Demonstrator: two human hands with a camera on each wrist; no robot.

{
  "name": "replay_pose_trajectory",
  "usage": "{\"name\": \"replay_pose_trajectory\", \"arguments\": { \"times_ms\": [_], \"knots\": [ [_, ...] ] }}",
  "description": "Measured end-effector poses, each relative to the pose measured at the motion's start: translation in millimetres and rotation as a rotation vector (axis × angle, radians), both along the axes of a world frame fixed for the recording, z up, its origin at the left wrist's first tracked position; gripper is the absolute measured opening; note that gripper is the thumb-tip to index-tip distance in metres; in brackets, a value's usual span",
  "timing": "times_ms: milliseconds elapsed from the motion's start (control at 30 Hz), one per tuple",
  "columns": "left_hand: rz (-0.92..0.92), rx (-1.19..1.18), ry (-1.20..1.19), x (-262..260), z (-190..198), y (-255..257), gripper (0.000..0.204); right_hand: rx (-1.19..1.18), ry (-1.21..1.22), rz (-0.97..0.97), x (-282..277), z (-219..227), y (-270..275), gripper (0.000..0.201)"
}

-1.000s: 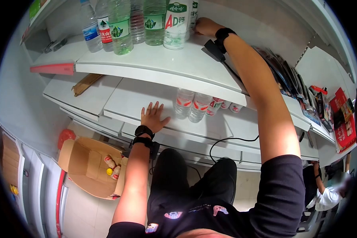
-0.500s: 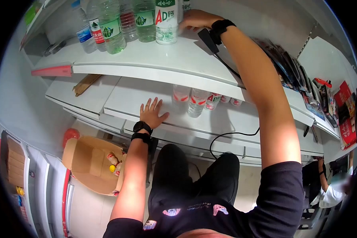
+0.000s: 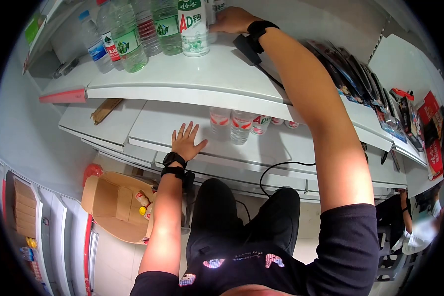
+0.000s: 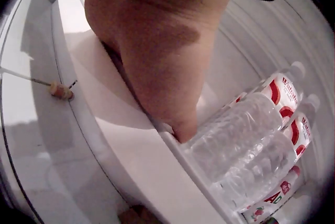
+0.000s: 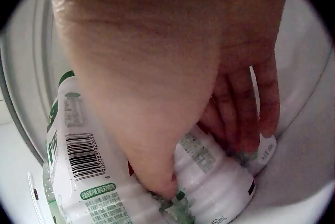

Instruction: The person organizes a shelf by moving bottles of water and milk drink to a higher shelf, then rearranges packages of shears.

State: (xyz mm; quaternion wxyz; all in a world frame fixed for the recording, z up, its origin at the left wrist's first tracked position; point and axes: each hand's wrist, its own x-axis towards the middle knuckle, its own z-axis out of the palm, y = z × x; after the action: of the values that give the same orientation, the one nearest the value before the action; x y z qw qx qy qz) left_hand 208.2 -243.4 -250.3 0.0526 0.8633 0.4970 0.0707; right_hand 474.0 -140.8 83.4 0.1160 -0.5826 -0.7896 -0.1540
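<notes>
On the upper shelf, my right hand (image 3: pixel 234 20) reaches in beside a white AD milk drink bottle (image 3: pixel 194 29). In the right wrist view, the thumb lies on one side of a second white bottle (image 5: pixel 220 182) and the fingers (image 5: pixel 246 135) on its other side, gripping it. Another white bottle end (image 5: pixel 267 153) shows past the fingertips. My left hand (image 3: pixel 184 143) rests with spread fingers on the lower shelf (image 3: pixel 158 121), near two clear bottles with red and white labels (image 3: pixel 241 129); its fingers are mostly hidden in the left wrist view.
Several water bottles (image 3: pixel 128 47) stand to the left on the upper shelf, and packaged goods (image 3: pixel 350 74) line its right end. A cardboard box (image 3: pixel 108 207) holding small bottles sits on the floor. A black cable (image 3: pixel 269 172) hangs by the shelves. Another person (image 3: pixel 419 232) is at far right.
The head view has shifted, so the upper bottles appear farther left. My right hand's fingers have come down around the bottle behind the front one. The left hand stays on the lower shelf.
</notes>
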Motion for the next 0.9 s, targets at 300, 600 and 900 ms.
{"name": "replay_pose_trajectory", "arguments": {
  "times_ms": [300,600,900],
  "knots": [
    [0.010,-0.034,0.045,1.0,2.4,0.4,0.080,0.007,0.106,0.014,4.2,2.4,-3.4,0.067],
    [0.013,-0.054,0.062,1.4,4.9,0.8,0.081,-0.031,0.131,0.006,8.2,9.0,-15.6,0.074],
    [0.017,-0.055,0.070,2.0,7.6,-0.3,0.080,-0.098,0.173,-0.011,2.9,12.2,-23.8,0.067]
  ]
}}
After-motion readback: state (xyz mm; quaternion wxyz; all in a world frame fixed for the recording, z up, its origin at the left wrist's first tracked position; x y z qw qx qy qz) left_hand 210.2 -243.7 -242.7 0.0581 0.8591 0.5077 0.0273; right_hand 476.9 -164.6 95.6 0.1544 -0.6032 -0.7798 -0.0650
